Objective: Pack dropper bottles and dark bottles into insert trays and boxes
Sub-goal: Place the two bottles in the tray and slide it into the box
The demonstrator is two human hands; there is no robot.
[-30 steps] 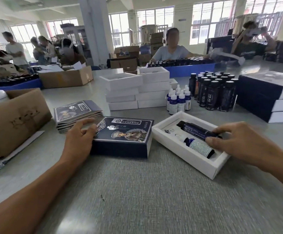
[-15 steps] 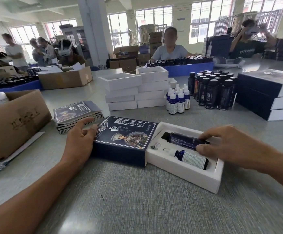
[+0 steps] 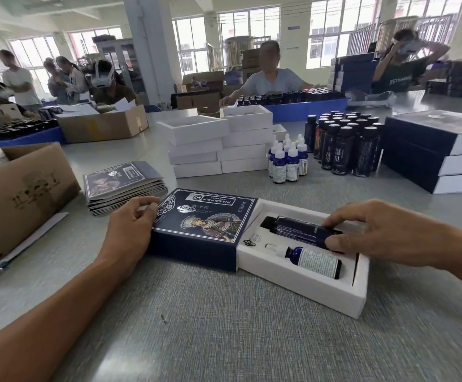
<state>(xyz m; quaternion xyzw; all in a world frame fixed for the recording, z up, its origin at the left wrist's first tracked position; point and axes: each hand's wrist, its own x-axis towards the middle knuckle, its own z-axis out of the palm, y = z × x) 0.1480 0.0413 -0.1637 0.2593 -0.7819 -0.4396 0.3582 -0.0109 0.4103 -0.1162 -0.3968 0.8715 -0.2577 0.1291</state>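
From my feed: left hand [image 3: 130,227] is braced against the left end of the dark printed box [image 3: 196,230], fingers curled round its top edge, thumb tip on the lid, so it is gripping the box. Right hand [image 3: 376,235] sits on the far right part of the white insert tray [image 3: 343,296], fingers bent down onto the dark bottle [image 3: 301,231], index and thumb tips pinching its base end.

Tray's left end sits in the box's open right side, most of it out on the grey table [image 3: 224,334]. Dark bottle lies flat in the far slot, cap pointing left toward the box. Dropper bottle [image 3: 309,259] lies flat in the near slot, white dropper tip pointing left, label up (print too small to read).

Behind: two stacks of white trays [image 3: 219,150], a cluster of upright dropper bottles [image 3: 287,158] just right of them, then a block of upright dark bottles [image 3: 345,147]. Stack of finished boxes [image 3: 439,153] at far right. Pile of flat printed sleeves [image 3: 122,186] just beyond the left hand, open cardboard carton [image 3: 17,188] at far left. Other people work at tables further back.
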